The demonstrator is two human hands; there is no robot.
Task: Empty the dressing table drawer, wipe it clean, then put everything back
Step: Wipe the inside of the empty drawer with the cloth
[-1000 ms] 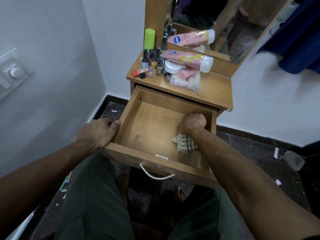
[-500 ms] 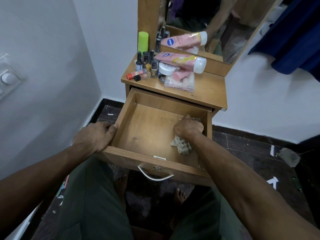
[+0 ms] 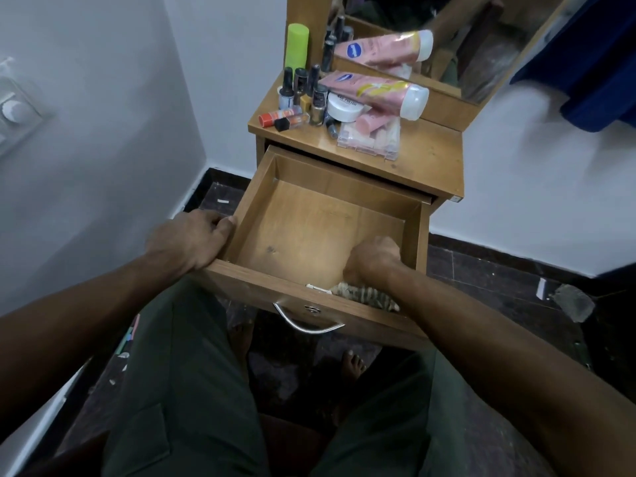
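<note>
Wiping: the right hand point(image 3: 373, 258) is fisted round a checked cloth point(image 3: 364, 295) and presses it down at the near right corner of the drawer floor, just behind the front panel; part of the cloth shows under the wrist.
Left hand point(image 3: 191, 241): clasps the near left corner of the drawer point(image 3: 261, 187), palm over the outer side, fingertips curled over the top edge of the left wall.
Drawer: pulled well out of the dressing table, wooden, its floor bare apart from the cloth and the hand; a small dark mark sits on the floor towards the left.
Handle point(image 3: 306, 321): a curved metal bar on the drawer front, with a small lock plate just above it.
Surface point(image 3: 430, 149): the top of the dressing table carries the things from the drawer, all bunched at its left and back.
Pink tube point(image 3: 378, 92): lies on its side with its white cap to the right, resting over a white jar point(image 3: 344, 108) and a small pink tube point(image 3: 370, 121).
Nail polish bottles point(image 3: 303, 89): stand upright in a cluster at the back left, in front of a tall green cylinder point(image 3: 296, 45).
Orange tube point(image 3: 278, 117): lies flat at the left edge, a black-capped bottle just beside it.
Clear box point(image 3: 371, 141): sits flat under the small pink tube.
Mirror point(image 3: 481, 46): rises behind the surface and reflects the pink tube.
</note>
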